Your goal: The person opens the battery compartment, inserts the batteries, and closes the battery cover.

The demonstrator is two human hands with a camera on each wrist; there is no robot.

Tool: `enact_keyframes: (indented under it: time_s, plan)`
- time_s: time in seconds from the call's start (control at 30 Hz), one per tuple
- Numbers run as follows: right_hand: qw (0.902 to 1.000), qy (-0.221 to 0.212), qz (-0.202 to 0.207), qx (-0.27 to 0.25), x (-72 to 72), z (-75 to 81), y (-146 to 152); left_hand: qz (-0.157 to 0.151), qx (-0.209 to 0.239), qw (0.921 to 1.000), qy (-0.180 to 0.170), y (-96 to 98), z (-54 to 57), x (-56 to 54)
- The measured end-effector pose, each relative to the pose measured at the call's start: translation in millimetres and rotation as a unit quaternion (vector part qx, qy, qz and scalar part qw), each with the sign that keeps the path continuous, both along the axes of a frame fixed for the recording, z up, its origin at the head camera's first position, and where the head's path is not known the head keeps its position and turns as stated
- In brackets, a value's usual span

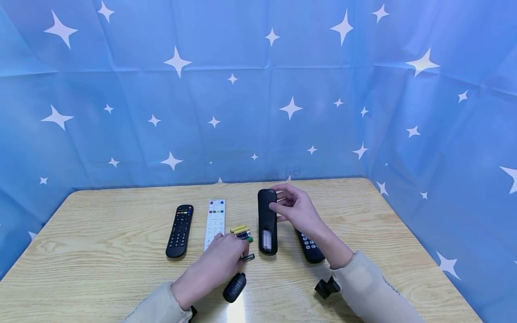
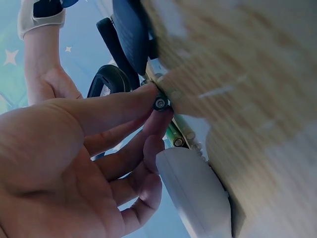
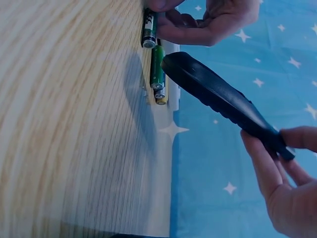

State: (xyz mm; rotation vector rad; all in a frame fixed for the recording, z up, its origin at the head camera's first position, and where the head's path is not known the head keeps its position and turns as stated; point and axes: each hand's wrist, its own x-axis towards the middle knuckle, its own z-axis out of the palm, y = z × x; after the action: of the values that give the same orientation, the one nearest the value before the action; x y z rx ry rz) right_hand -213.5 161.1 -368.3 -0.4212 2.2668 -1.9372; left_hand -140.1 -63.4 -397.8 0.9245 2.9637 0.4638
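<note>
In my right hand (image 1: 296, 208) I hold a black remote control (image 1: 267, 211) by its far end, back side up, with its battery compartment (image 1: 267, 239) uncovered. The right wrist view shows this remote (image 3: 218, 94) tilted above the table. My left hand (image 1: 224, 253) pinches a dark battery (image 2: 160, 102) between thumb and fingertips, close over the table. Beside that hand lie several batteries (image 1: 241, 229), yellow, dark and green. A white remote control (image 1: 216, 217) lies partly behind the left hand. Nearer the front is a black ribbed battery cover (image 1: 234, 287).
On the left of the wooden table (image 1: 109, 242) lies a black remote control (image 1: 180, 231), buttons up. Another black remote (image 1: 310, 249) is partly hidden under my right forearm. A blue star-patterned curtain (image 1: 226, 98) hangs behind the table and along its sides.
</note>
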Motion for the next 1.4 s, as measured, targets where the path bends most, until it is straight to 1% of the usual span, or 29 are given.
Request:
enact_keyframes:
  time_s: [0.13, 0.33, 0.53, 0.8, 0.97, 1.2, 1.4]
  plan:
    - [1.0, -0.003, 0.001, -0.001, -0.2, -0.4, -0.5, -0.004, 0.017, 0.9998, -0.005, -0.9, 0.2, -0.4]
    - [1.0, -0.002, 0.0, 0.0, -0.6, -0.9, -0.7, 0.001, 0.052, 0.9986, -0.001, -2.7, 2.0, 0.4]
    - [1.0, 0.0, 0.0, 0.003, -0.5, -0.6, -0.9, 0.001, 0.088, 0.9961, 0.004, -2.5, 7.8, 2.9]
    - [1.0, -0.002, 0.002, -0.004, 0.8, -0.2, -2.4, 0.001, 0.129, 0.9915, -0.016, -0.6, 12.1, 4.6]
    - [0.9999, -0.004, 0.001, -0.012, 1.0, 0.3, -4.9, 0.004, 0.147, 0.9892, -0.006, 0.6, 11.6, 4.8]
    - [0.9999, -0.004, 0.003, -0.014, 0.4, -2.5, -6.2, 0.008, 0.159, 0.9872, -0.005, 2.9, 12.4, 5.6]
    - [0.9997, -0.006, 0.001, -0.022, 0.8, -2.2, -7.2, 0.005, 0.173, 0.9848, 0.015, 4.9, 12.5, 7.4]
